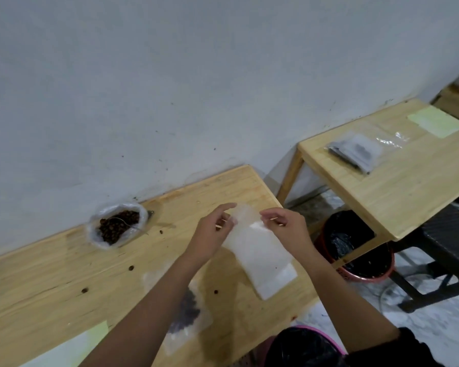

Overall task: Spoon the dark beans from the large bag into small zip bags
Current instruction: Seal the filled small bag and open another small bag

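- Right now my left hand (pixel 210 234) and my right hand (pixel 284 229) are both up over the wooden table (pixel 51 282), each pinching a top corner of an empty small zip bag (pixel 260 258).
- Between them the bag's mouth is held at its two sides, and the frosted body hangs down and tilts toward my right, its lower edge near the table's right edge; whether it touches the wood I cannot tell.
- Well apart, to my left by the wall (pixel 170 75), the large bag (pixel 117 226) stands open with its rim rolled down and the dark beans (pixel 117 225) showing inside.
- A few stray beans lie on the tabletop, one (pixel 130 267) between the large bag and my left forearm.
- Under my left forearm lies a second small bag (pixel 188 313), flat on the table, with dark beans in it.
- A pale yellow sheet (pixel 72 345) sits at the near left corner.
- Across the gap, a second wooden table (pixel 398 186) carries a stack of bags (pixel 355 152), and a red bin (pixel 355 247) stands on the floor between the tables.
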Action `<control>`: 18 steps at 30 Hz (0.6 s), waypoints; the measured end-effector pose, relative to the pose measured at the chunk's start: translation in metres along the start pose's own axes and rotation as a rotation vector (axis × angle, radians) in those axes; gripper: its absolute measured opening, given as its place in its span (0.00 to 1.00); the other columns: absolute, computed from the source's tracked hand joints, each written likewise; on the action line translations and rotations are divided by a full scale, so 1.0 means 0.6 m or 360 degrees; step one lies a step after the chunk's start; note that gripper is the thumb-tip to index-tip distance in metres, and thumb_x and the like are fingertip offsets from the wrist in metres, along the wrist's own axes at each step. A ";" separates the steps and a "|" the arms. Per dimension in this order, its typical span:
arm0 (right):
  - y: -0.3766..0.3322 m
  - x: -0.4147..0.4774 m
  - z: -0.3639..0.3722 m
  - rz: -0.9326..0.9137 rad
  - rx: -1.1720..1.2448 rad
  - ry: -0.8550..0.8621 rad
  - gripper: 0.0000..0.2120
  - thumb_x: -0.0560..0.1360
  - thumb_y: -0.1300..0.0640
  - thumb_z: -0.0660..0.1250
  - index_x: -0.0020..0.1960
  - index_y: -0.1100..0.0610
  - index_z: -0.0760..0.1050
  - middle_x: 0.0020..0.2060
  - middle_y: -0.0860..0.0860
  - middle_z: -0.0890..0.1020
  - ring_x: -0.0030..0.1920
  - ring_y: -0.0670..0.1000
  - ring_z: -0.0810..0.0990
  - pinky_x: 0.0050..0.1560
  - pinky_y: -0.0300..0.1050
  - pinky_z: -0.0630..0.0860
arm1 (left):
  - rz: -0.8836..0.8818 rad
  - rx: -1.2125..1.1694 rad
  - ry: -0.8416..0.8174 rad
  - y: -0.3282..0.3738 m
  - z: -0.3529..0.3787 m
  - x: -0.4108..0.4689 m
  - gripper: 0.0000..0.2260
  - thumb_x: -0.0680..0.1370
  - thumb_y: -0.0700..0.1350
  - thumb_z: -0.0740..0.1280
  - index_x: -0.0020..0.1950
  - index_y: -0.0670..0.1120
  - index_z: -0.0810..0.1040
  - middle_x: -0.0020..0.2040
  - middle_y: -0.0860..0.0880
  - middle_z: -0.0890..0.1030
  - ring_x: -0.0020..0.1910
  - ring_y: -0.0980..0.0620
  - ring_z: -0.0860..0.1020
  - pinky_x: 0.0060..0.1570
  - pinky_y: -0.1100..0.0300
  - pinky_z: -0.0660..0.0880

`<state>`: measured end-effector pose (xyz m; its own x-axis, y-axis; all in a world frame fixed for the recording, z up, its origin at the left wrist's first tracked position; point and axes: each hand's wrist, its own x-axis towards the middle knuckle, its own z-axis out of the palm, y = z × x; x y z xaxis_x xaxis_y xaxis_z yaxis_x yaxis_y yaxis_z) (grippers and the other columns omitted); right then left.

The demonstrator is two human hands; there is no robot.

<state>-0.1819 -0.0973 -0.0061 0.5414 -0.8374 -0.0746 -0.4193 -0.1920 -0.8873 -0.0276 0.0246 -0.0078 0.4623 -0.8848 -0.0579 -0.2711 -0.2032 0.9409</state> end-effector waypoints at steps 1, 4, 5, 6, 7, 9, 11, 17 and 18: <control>-0.011 0.004 0.003 -0.0009 0.0021 0.0000 0.07 0.72 0.65 0.69 0.47 0.56 0.82 0.41 0.48 0.83 0.43 0.46 0.81 0.46 0.32 0.77 | -0.0018 -0.0085 -0.0023 0.010 -0.015 0.000 0.12 0.78 0.44 0.65 0.57 0.60 0.74 0.44 0.52 0.82 0.42 0.52 0.81 0.45 0.57 0.77; -0.047 0.013 0.019 -0.0122 -0.0001 -0.0004 0.06 0.72 0.65 0.70 0.47 0.59 0.82 0.41 0.49 0.83 0.42 0.45 0.81 0.45 0.32 0.77 | -0.0082 -0.0235 -0.0069 0.031 -0.059 -0.006 0.09 0.78 0.41 0.66 0.57 0.50 0.78 0.42 0.48 0.84 0.44 0.49 0.83 0.46 0.56 0.79; -0.059 0.015 0.026 -0.0167 -0.0016 0.0001 0.05 0.72 0.65 0.70 0.47 0.59 0.82 0.41 0.49 0.83 0.41 0.43 0.81 0.44 0.29 0.76 | -0.0089 -0.0253 -0.0053 0.036 -0.074 -0.010 0.09 0.78 0.40 0.66 0.57 0.48 0.78 0.42 0.45 0.84 0.44 0.47 0.83 0.46 0.55 0.79; -0.072 0.019 0.035 -0.0204 -0.0016 0.0014 0.06 0.72 0.65 0.70 0.47 0.59 0.82 0.42 0.50 0.83 0.40 0.40 0.80 0.43 0.27 0.75 | -0.0086 -0.0248 -0.0025 0.039 -0.090 -0.014 0.09 0.77 0.40 0.66 0.56 0.49 0.78 0.41 0.41 0.84 0.45 0.45 0.82 0.46 0.53 0.78; -0.085 0.022 0.044 -0.0236 -0.0009 0.0034 0.06 0.72 0.66 0.70 0.47 0.59 0.82 0.43 0.50 0.83 0.40 0.38 0.80 0.43 0.26 0.74 | -0.0077 -0.0230 0.0013 0.043 -0.106 -0.019 0.09 0.77 0.40 0.67 0.54 0.51 0.78 0.41 0.39 0.83 0.44 0.43 0.82 0.45 0.52 0.77; -0.113 0.028 0.063 -0.0316 0.0001 0.0080 0.08 0.72 0.67 0.69 0.48 0.59 0.81 0.44 0.51 0.83 0.42 0.39 0.81 0.46 0.28 0.74 | -0.0072 -0.0201 0.0118 0.047 -0.140 -0.027 0.10 0.77 0.39 0.66 0.53 0.54 0.78 0.38 0.37 0.79 0.40 0.45 0.79 0.40 0.56 0.75; -0.148 0.028 0.087 -0.0423 0.0008 0.0113 0.08 0.71 0.68 0.69 0.49 0.59 0.81 0.45 0.51 0.82 0.45 0.45 0.80 0.49 0.32 0.75 | -0.0077 -0.0224 0.0242 0.049 -0.177 -0.038 0.10 0.78 0.38 0.65 0.55 0.50 0.78 0.37 0.38 0.76 0.39 0.46 0.76 0.38 0.59 0.74; -0.260 -0.004 0.184 -0.0630 0.0189 -0.0123 0.06 0.72 0.65 0.69 0.48 0.59 0.81 0.44 0.48 0.81 0.42 0.33 0.78 0.41 0.27 0.74 | -0.0047 -0.0446 0.0545 0.054 -0.250 -0.079 0.08 0.78 0.37 0.65 0.56 0.46 0.77 0.49 0.39 0.81 0.53 0.44 0.80 0.50 0.49 0.79; -0.272 -0.006 0.203 -0.0614 0.0202 -0.0222 0.05 0.73 0.63 0.70 0.48 0.57 0.80 0.44 0.47 0.81 0.43 0.33 0.78 0.42 0.28 0.74 | -0.0020 -0.0436 0.0579 0.058 -0.255 -0.085 0.08 0.78 0.38 0.65 0.57 0.44 0.77 0.50 0.41 0.82 0.53 0.45 0.80 0.50 0.51 0.79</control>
<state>-0.0268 -0.0007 0.0838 0.7380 -0.6376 0.2208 -0.0785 -0.4061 -0.9105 0.0689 0.1269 0.0788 0.7440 -0.6681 0.0048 -0.0528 -0.0516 0.9973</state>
